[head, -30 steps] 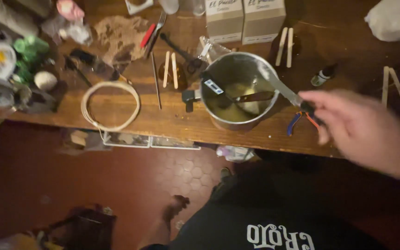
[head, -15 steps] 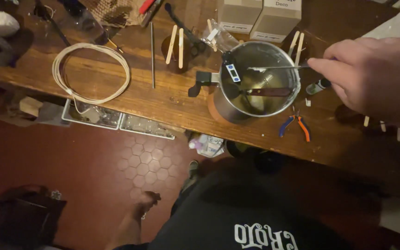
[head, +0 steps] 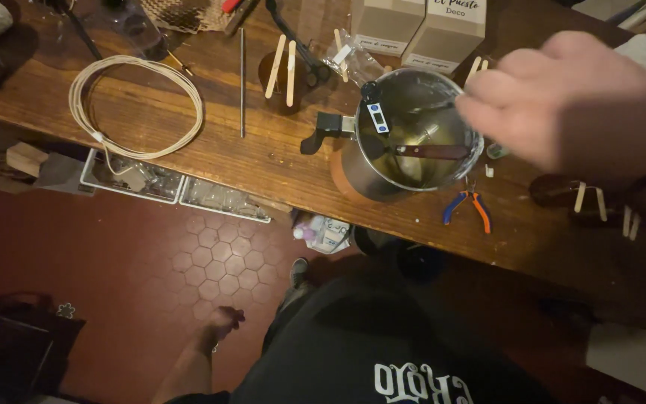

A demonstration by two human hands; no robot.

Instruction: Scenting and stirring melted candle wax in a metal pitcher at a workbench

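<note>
From my seat I see the right hand (head: 573, 101) blurred over the far rim of the metal pot (head: 413, 135), which stands on the wooden workbench (head: 263, 161) near its front edge; its fingers point toward the pot and lie loosely together, but the smear keeps me from telling whether they pinch anything. The left hand (head: 222, 325) hangs low beside the body, above the red tiled floor (head: 151, 254), fingers slackly curled and holding nothing I can see. Inside the pot sits a pale yellowish liquid with a wooden-handled tool (head: 428, 152) lying across it, and a small clip-on thermometer (head: 377, 117) rides the rim. I judge the work mid-way: the pot is filled and being tended, while the 2 flat wooden sticks (head: 283, 69), the coiled cord (head: 136, 105) and the 2 cardboard boxes (head: 420, 30) lie untouched. Small pliers (head: 469, 209) rest just beside the pot. The liquid's depth is hard to make out, and the bench's right end is dim.
</note>
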